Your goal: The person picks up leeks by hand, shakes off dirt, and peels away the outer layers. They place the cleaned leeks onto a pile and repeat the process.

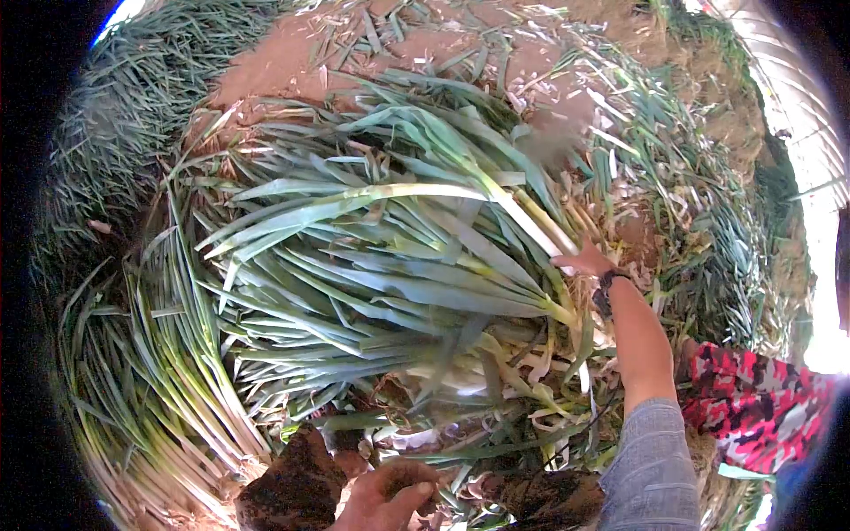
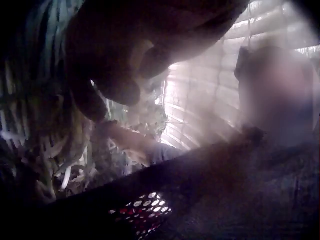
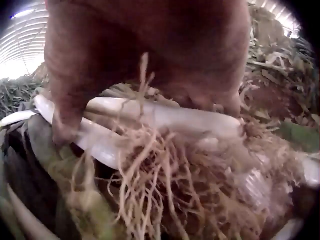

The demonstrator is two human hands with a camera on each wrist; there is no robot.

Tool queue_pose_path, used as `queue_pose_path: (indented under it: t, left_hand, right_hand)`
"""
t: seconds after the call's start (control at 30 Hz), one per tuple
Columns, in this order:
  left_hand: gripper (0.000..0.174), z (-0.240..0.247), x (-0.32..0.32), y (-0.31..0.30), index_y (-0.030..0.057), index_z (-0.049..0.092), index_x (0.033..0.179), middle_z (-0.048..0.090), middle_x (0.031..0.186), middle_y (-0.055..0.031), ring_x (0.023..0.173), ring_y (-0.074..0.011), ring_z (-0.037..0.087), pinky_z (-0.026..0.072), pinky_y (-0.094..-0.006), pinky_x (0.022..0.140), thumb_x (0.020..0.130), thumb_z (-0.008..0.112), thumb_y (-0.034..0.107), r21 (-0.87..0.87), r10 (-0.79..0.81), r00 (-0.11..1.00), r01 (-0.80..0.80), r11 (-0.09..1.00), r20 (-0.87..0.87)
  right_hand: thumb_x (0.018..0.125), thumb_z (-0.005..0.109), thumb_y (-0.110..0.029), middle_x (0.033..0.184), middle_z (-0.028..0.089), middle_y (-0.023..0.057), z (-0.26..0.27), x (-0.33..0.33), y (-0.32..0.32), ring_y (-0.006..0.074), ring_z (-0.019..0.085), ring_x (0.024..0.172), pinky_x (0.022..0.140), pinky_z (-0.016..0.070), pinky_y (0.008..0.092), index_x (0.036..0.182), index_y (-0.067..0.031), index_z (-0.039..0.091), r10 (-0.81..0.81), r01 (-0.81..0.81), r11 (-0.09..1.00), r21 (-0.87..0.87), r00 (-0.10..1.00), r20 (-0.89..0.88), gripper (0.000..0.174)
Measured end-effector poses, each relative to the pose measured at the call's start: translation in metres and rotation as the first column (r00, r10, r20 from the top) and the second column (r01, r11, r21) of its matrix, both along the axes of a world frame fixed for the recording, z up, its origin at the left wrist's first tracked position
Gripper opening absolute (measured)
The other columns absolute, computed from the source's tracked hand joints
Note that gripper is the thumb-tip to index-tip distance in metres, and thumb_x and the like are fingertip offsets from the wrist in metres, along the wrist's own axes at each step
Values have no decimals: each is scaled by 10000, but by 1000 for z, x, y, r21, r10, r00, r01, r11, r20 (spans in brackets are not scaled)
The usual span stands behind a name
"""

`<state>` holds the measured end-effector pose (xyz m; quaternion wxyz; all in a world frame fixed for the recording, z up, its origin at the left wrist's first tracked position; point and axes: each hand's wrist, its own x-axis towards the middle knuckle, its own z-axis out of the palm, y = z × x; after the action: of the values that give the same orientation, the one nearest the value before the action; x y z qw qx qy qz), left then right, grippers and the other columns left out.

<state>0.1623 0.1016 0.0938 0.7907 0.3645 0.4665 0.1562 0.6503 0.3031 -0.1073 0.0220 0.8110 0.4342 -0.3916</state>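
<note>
Right grip: right hand [image 1: 586, 262] has its fingers curled over the white shafts of the leek bundle [image 1: 398, 257], just above the roots [image 3: 165, 190].
Long axis: shafts at the hand, leaves fanning to the person's left (over the heap [image 1: 168, 380]).
Left grip: left hand [image 1: 387, 497] is low, well apart; I cannot tell whether it holds anything.
Nearer hand: right.

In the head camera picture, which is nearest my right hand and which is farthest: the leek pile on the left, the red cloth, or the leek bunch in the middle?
1. The leek bunch, in the middle: the right hand grips its pale stalks.
2. The red cloth, lower right, beside the arm.
3. The leek pile, far left.
</note>
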Motion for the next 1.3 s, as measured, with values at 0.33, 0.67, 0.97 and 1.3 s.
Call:
queue_pose_path:
  t: [0.33,0.67,0.97,1.3]
  left_hand:
    - [251,26,20,-10,-16,584,1126,651,900,-59,826,-133,611,513,-294,732,951,592,163,-232,112,993,-102,967,28]
    - [230,-7,14,-42,-43,575,1043,630,854,-59,740,-109,574,500,-271,685,957,559,170,129,-51,997,43,991,53]
    - [258,-13,14,-46,-1,591,1037,625,847,-19,735,-81,569,476,-228,630,966,572,246,385,-79,979,1,923,187]
    - [654,35,42,-27,-39,378,1335,568,1192,-153,1061,-263,580,515,-417,895,876,695,302,218,-3,787,-167,961,616]
  right_hand:
    - [725,809,-382,1238,555,231,66,-107,-90,280,642,1013,867,554,350,1332,48,381,-157,158,986,-44,826,-541,858]
    - [874,643,-468,1095,664,152,57,-191,-210,229,612,1074,983,476,380,1175,-14,630,175,95,932,349,727,-664,545]
    - [864,667,-230,886,675,72,224,-202,-294,126,636,756,706,523,251,1065,24,630,-116,487,790,372,715,-689,325]
    - [863,669,-304,1102,557,170,230,-305,-341,240,582,992,851,512,391,1249,16,438,188,182,623,761,909,-372,552]
